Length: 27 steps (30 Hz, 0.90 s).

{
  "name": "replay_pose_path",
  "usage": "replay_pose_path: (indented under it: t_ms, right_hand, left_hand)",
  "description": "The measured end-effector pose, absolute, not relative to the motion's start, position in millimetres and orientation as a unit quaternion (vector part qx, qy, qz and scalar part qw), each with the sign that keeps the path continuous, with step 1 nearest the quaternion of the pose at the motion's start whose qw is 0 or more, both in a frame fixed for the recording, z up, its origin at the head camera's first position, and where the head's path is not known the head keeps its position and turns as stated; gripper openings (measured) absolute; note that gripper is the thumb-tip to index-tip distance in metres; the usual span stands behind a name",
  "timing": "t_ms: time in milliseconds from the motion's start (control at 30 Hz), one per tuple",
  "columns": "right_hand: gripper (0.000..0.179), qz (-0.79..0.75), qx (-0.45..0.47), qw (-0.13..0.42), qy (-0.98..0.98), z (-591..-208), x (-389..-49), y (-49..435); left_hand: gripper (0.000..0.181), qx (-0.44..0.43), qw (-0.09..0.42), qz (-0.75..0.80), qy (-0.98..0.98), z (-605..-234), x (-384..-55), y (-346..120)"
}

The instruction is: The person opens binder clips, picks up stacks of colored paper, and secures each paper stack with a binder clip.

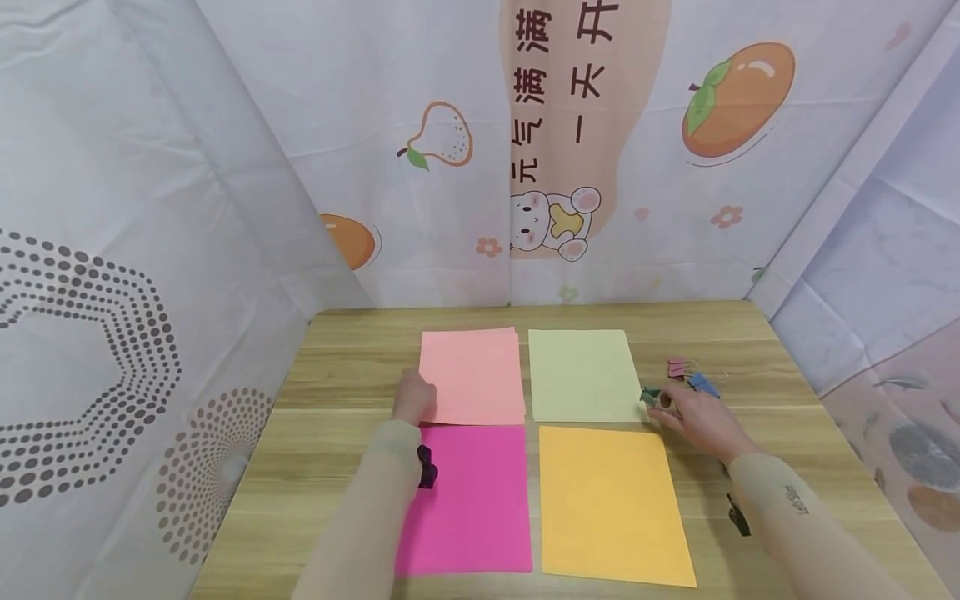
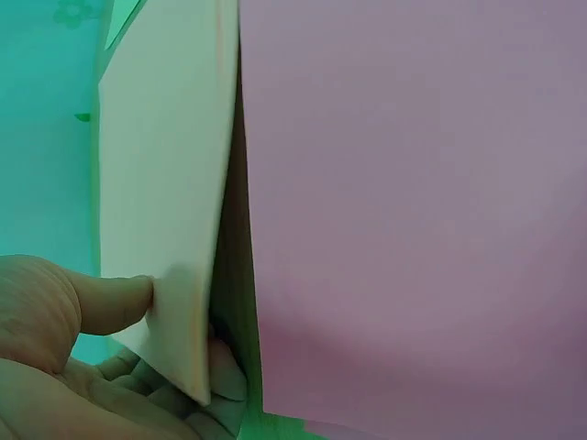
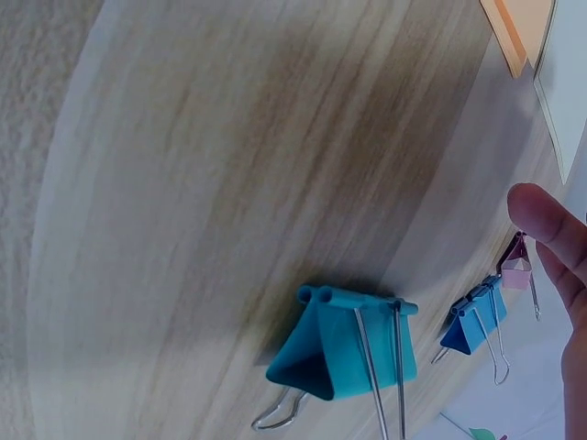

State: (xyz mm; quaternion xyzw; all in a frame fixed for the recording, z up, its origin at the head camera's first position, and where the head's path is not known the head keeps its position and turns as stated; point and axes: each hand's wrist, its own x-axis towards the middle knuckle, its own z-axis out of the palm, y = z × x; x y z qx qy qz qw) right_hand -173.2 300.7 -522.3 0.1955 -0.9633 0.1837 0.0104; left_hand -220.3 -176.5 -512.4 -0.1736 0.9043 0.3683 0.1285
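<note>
In the head view my left hand [image 1: 415, 397] is at the left edge of a stack of salmon-pink paper [image 1: 472, 375]. The left wrist view shows its thumb on top of the lifted stack [image 2: 170, 183] and its fingers underneath, pinching the corner. My right hand [image 1: 701, 417] pinches a green binder clip [image 1: 650, 397] by the right edge of the pale yellow-green paper [image 1: 585, 375]. That clip is hidden in the right wrist view, where only part of the right hand [image 3: 559, 247] shows, at the right edge.
Magenta paper [image 1: 472, 500] and orange-yellow paper [image 1: 611, 504] lie on the wooden table [image 1: 352, 350] nearer me. Right of the pale paper lie a pink binder clip [image 1: 678, 367] and a blue one [image 1: 703, 384]. A teal binder clip [image 3: 344, 353] rests below my right wrist.
</note>
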Motion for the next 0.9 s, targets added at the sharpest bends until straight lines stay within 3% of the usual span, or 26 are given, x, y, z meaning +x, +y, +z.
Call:
replay_pose_path:
  t_ms: [500,900]
  right_hand:
    - [0.024,0.186,0.194,0.014,-0.963,-523,-174,300]
    - [0.026,0.184,0.198,0.018,-0.963,-518,-175,299]
  left_hand:
    - [0.045,-0.157,0.091,0.471,0.863,-516,-219,-191]
    - [0.045,-0.172,0.097,0.551,0.811,-521,-222,-197]
